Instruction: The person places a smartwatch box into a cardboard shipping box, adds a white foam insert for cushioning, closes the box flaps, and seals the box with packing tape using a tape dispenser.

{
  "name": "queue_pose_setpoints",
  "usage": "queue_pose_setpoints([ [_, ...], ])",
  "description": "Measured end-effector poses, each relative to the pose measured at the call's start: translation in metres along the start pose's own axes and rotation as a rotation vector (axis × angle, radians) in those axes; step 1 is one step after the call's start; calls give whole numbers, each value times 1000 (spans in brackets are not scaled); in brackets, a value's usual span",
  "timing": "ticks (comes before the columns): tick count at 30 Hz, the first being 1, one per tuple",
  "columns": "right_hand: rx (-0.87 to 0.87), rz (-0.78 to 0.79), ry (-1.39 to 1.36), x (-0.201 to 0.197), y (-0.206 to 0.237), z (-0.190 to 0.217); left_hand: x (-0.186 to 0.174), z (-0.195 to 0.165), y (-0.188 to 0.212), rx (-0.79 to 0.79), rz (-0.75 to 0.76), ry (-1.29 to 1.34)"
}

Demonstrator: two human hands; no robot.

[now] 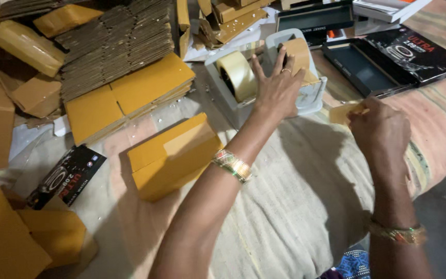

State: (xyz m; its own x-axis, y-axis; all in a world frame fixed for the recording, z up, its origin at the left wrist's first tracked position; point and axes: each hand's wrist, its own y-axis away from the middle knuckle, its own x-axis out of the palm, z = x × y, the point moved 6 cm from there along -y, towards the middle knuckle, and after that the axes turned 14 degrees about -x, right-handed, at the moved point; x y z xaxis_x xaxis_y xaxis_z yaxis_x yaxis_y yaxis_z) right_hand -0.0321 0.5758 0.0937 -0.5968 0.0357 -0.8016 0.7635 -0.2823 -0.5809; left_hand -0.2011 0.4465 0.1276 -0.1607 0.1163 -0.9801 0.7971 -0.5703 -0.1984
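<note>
head view: left hand (277, 88) fingers (258, 64) spread wide, resting on tape dispenser (305, 98), touching brown tape roll (298, 54). right hand (380, 129) fingers pinched on strip of brown tape (343, 112), just right of dispenser. both forearms stretched forward, bangle on each wrist. clear tape roll (236, 75) in dispenser's left side. closed yellow box (174, 155) on sackcloth, left of left forearm. flat yellow cartons (130, 95) stacked behind. black printed box (65, 175) far left.
</note>
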Motion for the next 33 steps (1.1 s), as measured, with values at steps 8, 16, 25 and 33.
queue_pose_setpoints([
  [8,-408,169,-449,-69,-40,173,-88,145,137,75,200,1186],
  [16,-860,267,-536,-48,-44,367,-82,271,249,-433,8,1035],
  [25,-805,386,-682,7,-39,382,-41,326,277,-624,-139,1210],
  [33,-502,561,-874,14,-43,377,-70,321,299,-578,-465,1252],
])
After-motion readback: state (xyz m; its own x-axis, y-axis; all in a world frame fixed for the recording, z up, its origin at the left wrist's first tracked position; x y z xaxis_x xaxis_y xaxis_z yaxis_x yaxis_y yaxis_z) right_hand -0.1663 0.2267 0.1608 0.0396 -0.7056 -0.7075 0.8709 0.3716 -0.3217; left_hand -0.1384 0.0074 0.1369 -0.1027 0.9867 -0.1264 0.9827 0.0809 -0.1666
